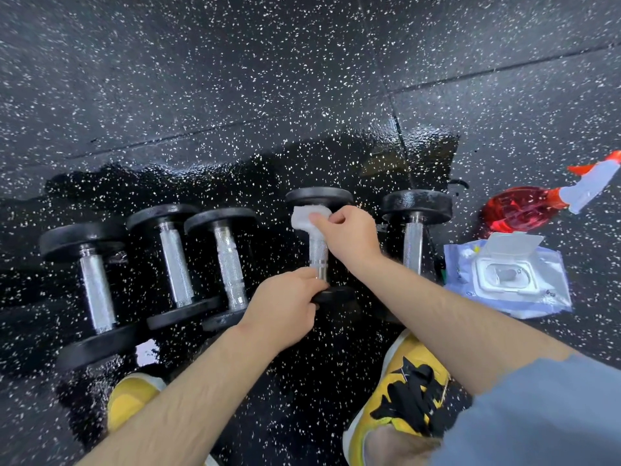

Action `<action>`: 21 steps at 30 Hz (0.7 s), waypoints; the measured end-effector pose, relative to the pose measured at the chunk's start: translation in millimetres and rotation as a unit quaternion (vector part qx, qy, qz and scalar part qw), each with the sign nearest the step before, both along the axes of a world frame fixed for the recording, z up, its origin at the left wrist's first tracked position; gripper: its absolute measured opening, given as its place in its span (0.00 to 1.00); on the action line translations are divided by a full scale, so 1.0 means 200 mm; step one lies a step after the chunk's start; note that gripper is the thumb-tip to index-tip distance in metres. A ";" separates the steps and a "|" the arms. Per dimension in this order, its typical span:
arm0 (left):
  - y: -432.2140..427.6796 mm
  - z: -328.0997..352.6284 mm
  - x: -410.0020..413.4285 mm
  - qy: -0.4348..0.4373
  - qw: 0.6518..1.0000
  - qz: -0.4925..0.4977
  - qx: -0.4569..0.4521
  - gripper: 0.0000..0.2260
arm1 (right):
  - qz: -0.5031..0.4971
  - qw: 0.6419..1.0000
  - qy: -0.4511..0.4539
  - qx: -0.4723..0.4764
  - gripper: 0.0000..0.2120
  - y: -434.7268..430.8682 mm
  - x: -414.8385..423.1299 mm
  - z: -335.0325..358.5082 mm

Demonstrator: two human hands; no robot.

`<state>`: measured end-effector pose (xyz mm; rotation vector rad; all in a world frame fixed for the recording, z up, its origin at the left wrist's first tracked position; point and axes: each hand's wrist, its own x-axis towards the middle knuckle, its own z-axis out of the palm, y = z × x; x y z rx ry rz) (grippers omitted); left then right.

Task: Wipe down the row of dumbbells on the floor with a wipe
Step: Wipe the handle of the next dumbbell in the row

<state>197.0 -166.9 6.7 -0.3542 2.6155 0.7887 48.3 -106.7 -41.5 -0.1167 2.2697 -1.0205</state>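
- Five dumbbells [176,267] lie in one row on the speckled rubber floor [235,79] — black heads, knurled steel handles. The floor under them looks wet and glossy.
- Each long axis runs away from the person, near head to far head; the row itself runs left to right.
- One white wipe [307,218] is pinched by the right hand [347,232] against the far end of the fourth dumbbell [318,253] from the left, just under its far head.
- The left hand [289,304] curls round the near end of that handle.
- One wipes pack [551,290], lid open, and one red spray bottle [524,210] on its side — both right of the row.
- Two yellow shoes [400,361] at the near edge.
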 end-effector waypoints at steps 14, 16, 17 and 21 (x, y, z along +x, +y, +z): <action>-0.18 0.02 -0.05 -0.147 0.959 0.165 0.179 0.16 | -0.014 0.999 -0.038 -0.017 0.16 0.01 0.03 0.00; -0.18 0.02 -0.05 -0.150 0.958 0.167 0.180 0.15 | -0.003 0.999 -0.038 -0.014 0.15 0.01 0.04 0.00; -0.18 0.02 -0.05 -0.149 0.957 0.169 0.180 0.15 | -0.001 0.999 -0.041 -0.012 0.16 0.01 0.03 0.01; -0.18 0.00 -0.04 -0.149 0.958 0.171 0.178 0.17 | -0.034 0.998 -0.050 -0.037 0.18 0.00 -0.01 0.00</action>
